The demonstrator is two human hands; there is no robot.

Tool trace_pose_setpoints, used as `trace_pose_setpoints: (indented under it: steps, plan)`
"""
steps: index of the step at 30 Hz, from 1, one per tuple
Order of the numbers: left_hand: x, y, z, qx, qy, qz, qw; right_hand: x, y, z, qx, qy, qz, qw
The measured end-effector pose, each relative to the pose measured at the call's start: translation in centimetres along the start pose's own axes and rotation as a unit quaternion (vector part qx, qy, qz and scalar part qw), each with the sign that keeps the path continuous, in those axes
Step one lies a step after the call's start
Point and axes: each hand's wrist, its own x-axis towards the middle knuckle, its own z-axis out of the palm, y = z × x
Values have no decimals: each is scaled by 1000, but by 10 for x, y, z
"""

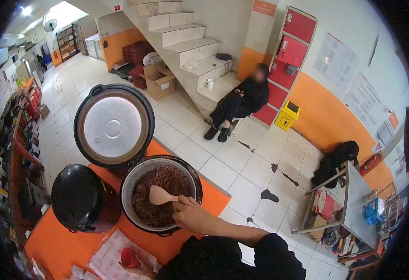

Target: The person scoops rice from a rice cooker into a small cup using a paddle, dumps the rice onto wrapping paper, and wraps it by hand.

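From where I stand, the worker's right hand (188,212) is closed around the handle of a paddle (162,196), just below the middle of the frame. The paddle's broad end lies over the dark brown food (149,215) inside an open cooker (128,189); I can't tell how far it presses in. The cooker's round lid (113,116) stands raised behind it, left of the middle, its shiny inner face showing.

At the bottom of the frame, the left hand (141,269) has its fingers around a red cup (129,257), over a sheet of printed paper (105,255). A black pot (84,198), closed on top, stands just beside the cooker, to its left, on the orange table (60,249).

Beyond, right of the middle near the top, a person in dark clothes (242,100) sits by the stairs (193,51), with red lockers (284,81) just behind and a yellow bin (287,116) near.
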Motion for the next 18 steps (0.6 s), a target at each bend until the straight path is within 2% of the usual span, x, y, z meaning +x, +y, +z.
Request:
trace_pose_setpoints:
  steps: [7,11,13,18]
  plan:
    - [-1,-5,2,-17,17,-16,1000,-5,5,19,78,53,7,996]
    - [3,-11,4,-16,28,-25,999,3,5,10,-8,85,62,994]
    - [5,-13,4,-16,31,-30,999,6,7,16,-65,77,99,990]
    - [9,-17,8,-22,42,-41,998,19,17,26,-86,-43,74,993]
